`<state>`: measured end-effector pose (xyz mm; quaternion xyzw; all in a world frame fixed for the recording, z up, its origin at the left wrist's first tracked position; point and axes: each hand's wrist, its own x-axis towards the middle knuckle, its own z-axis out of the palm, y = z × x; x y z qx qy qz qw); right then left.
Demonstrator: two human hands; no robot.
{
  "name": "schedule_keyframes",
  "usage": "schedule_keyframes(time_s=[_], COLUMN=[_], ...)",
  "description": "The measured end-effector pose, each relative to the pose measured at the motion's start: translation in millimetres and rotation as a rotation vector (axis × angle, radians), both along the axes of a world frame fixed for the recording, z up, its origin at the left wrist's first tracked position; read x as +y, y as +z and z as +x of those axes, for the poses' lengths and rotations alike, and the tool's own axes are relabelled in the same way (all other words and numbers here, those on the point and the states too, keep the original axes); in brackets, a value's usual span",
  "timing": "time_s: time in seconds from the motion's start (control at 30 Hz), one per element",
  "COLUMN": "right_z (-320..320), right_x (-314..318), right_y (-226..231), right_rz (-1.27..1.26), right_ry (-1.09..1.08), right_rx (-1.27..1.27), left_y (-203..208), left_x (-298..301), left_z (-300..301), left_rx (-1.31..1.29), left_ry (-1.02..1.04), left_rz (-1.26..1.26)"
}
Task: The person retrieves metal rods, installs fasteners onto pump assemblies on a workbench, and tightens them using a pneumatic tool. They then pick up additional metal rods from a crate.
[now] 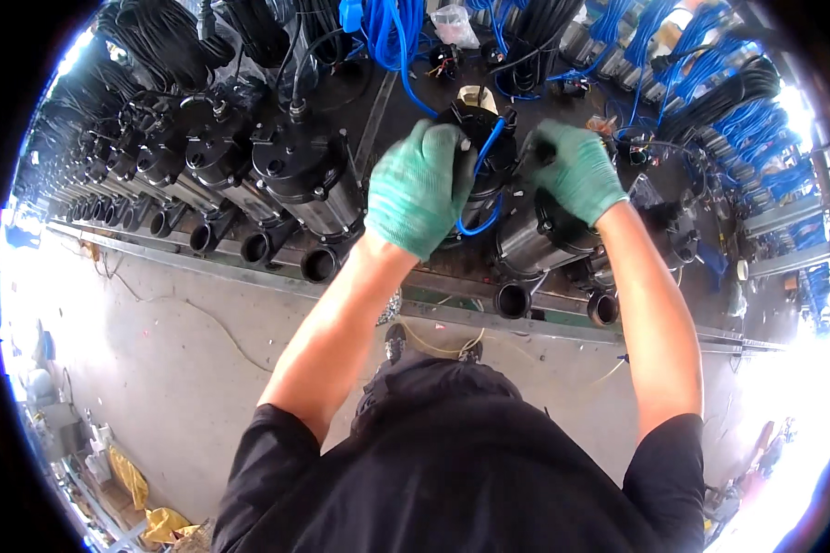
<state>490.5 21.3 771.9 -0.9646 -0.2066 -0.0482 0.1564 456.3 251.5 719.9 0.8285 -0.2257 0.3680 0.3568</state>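
My left hand (417,189), in a green knit glove with a dark palm, is closed at the left side of a black-topped pump (498,170). What its curled fingers grip is hidden. A bright blue cable (491,143) arches over the pump beside those fingers and loops down its front. To the right of the pump top is my right hand (579,173), gloved the same way. Its fingers bend inward and are blurred, so I cannot make out whether it holds anything. Just beyond the pump top lies a small cream-coloured piece (476,96).
Steel-bodied black pumps (309,175) stand in a long row on the left. Another pump (544,235) is close by my right hand. Coiled black cables (161,41) and blue cable bundles (387,32) fill the far side. A metal rail (249,276) edges the bench.
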Motion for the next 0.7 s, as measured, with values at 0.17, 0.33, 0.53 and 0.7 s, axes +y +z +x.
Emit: schedule_keyframes(time_s=[0.17,0.33,0.53,0.7], right_z=[-3,-3,-70,-169], right_x=[-1,-8,-85,-107], right_y=[45,63,128,54], right_rz=[0.314,0.477,0.502,1.333], right_ry=[0.015,-0.011,-0.256,-0.084], right_rx=[-0.189,-0.136,-0.496,0.048], left_y=[37,88,89,-6], left_x=[-12,-19,39,72], left_z=[3,24,13,-117], left_rx=[0.089,-0.305,0.06,0.992], left_ry=[-0.148,-0.312,-0.751,-0.408], left_rz=[-0.288,-0.431,-0.32,-0.578])
